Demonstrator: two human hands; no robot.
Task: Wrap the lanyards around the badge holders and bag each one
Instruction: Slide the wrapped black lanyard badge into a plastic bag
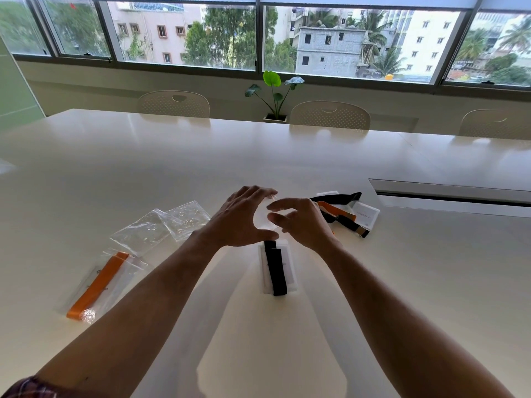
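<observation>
Clear plastic, a small bag (265, 216), is held up between the left hand (244, 216) and the right hand (301, 222), fingers curled on its edges. Below them a badge holder (290, 268) wrapped with a black lanyard (277, 271) is lying on the tabletop (201, 168). One bagged orange lanyard (97, 285) is seen at the left.

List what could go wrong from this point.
1. The clear bag between the left hand and right hand is flimsy; its mouth may be hard to open.
2. The black lanyard wrapped on the badge holder lies unsecured and could unwind when lifted.
</observation>
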